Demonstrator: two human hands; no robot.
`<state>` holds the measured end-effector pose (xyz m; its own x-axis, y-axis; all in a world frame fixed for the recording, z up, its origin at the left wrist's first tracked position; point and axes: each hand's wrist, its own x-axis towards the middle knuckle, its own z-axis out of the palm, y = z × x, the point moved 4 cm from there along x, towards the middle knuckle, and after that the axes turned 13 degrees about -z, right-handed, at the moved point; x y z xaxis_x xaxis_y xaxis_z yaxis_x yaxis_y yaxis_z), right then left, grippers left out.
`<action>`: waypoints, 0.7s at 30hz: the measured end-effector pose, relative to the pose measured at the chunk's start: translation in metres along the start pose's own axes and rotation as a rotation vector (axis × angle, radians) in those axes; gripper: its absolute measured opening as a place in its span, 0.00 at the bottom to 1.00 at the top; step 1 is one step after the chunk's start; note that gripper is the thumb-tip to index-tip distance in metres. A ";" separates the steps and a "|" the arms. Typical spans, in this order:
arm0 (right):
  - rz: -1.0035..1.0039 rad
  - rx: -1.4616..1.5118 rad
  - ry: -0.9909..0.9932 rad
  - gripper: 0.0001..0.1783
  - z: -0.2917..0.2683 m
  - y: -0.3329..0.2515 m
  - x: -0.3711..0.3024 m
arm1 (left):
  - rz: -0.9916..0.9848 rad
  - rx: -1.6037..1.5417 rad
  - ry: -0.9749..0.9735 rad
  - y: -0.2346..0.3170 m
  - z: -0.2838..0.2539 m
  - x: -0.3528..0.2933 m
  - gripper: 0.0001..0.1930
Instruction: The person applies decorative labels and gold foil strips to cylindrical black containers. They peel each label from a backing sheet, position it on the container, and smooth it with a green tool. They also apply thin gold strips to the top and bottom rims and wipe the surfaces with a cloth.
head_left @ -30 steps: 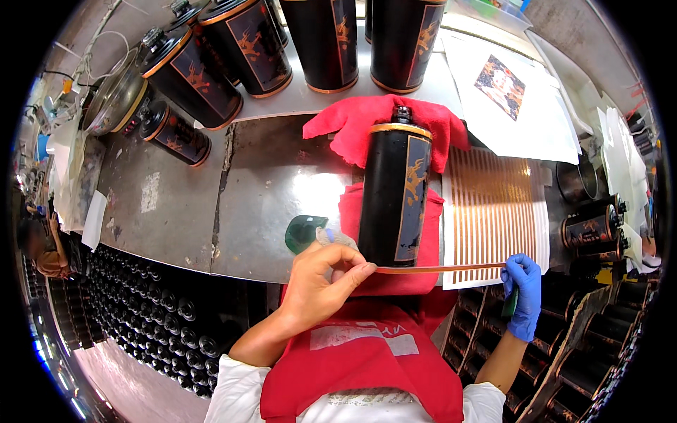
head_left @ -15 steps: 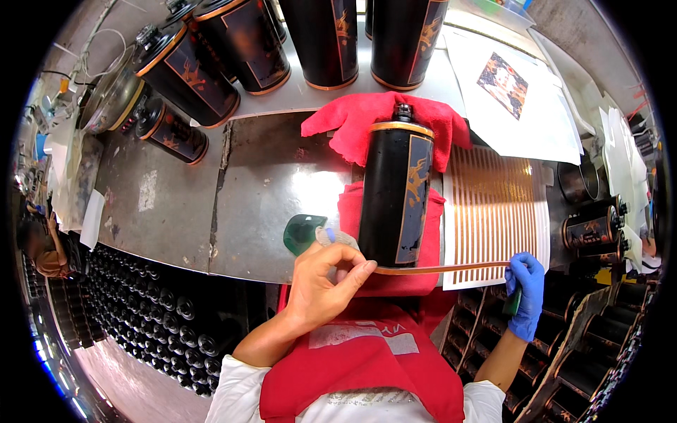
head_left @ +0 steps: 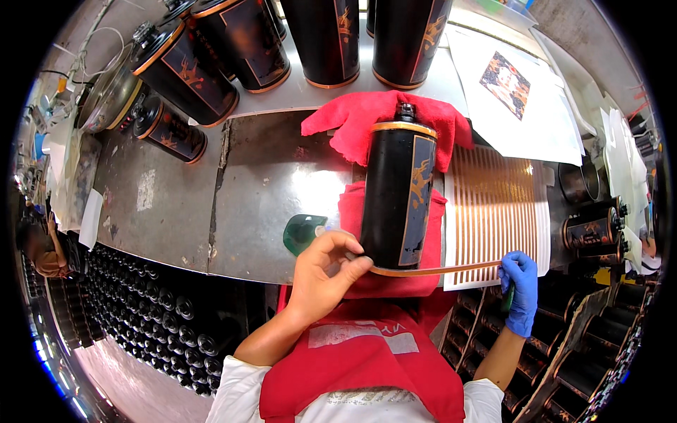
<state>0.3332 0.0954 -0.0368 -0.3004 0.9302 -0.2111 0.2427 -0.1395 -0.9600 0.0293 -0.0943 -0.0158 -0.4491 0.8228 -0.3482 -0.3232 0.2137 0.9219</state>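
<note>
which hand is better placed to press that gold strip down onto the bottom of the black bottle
Left, probably. The left hand already pinches the gold strip right against the black bottle, while the gloved right hand holds the strip's far end away from it.

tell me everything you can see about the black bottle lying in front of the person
The black bottle is a tall glossy cylinder with a copper-coloured band at its shoulder, a small dark cap and a dark panel label with a gold figure. It lies on red cloths on the steel bench, cap pointing away from the person. A thin copper strip runs across its base end, pressed there by the bare left hand and held taut by the blue-gloved right hand. A sheet of copper strips lies beside it.
</note>
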 end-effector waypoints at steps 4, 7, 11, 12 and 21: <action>0.005 -0.010 -0.025 0.05 0.002 0.006 0.005 | -0.030 -0.122 -0.046 -0.007 0.003 -0.001 0.16; 0.020 -0.023 -0.033 0.05 0.002 0.008 0.006 | -0.038 -0.060 -0.049 -0.007 0.006 0.002 0.16; 0.030 -0.023 -0.029 0.05 0.001 0.013 0.010 | -0.057 -0.083 -0.084 -0.008 0.006 0.006 0.16; 0.029 -0.020 -0.024 0.05 0.001 0.014 0.011 | -0.056 -0.086 -0.089 -0.009 0.006 0.007 0.16; 0.034 -0.036 -0.067 0.06 -0.001 0.009 0.013 | -0.075 -0.186 -0.050 -0.021 -0.028 0.006 0.20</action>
<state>0.3324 0.1061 -0.0475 -0.3520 0.9004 -0.2559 0.2859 -0.1569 -0.9453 0.0097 -0.1085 -0.0417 -0.3778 0.8345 -0.4012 -0.5041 0.1781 0.8451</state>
